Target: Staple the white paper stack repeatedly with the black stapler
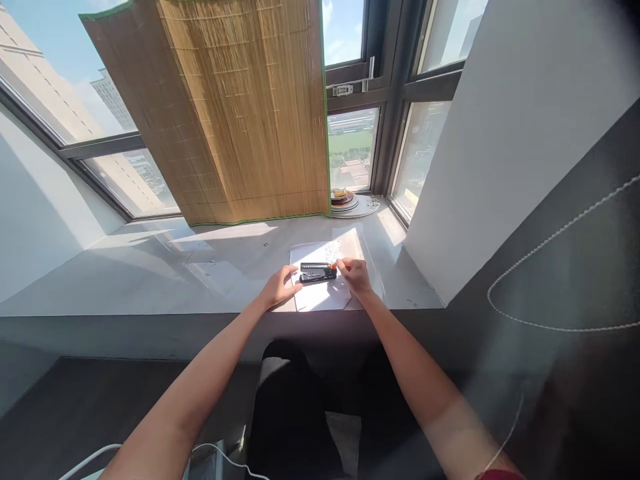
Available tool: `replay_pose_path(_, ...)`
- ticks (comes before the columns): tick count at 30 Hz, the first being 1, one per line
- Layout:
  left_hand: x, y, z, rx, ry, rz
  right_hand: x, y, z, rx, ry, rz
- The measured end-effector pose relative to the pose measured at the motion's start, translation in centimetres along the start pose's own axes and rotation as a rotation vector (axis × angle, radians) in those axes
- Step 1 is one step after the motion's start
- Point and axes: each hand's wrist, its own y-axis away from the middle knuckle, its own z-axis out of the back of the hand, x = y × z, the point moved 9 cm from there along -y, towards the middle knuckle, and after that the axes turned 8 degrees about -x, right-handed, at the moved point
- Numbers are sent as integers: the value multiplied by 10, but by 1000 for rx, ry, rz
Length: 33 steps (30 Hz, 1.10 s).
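Observation:
A black stapler (318,273) lies sideways on white paper (320,303) on the window ledge, its upper arm lifted from its base. My left hand (279,288) rests at its left end, thumb and fingers spread apart near the stapler's edge; whether they touch it is hard to tell. At the stapler's right end, my right hand (354,273) has its fingertips pinched together. A small orange-red spot (333,267) shows beside those fingertips; whether it belongs to the stapler or is a separate piece I cannot make out.
A bamboo blind (250,113) hangs in front of the window behind the ledge (150,280). Stacked plates (345,203) stand in the back right corner. A beaded cord (540,247) loops at the right. White cables (225,457) run below near my legs.

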Motion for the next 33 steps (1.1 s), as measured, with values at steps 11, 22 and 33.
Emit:
replay_pose_path(11, 16, -1, -1, -23, 130, 81, 0, 5, -13, 112, 130, -113)
replay_pose_path(22, 36, -4, 7, -150, 504, 220, 15, -2, -16, 95, -194, 79)
replay_pose_path(33, 58, 3, 14, -394, 790, 614, 72, 9, -31, 70, 83, 306)
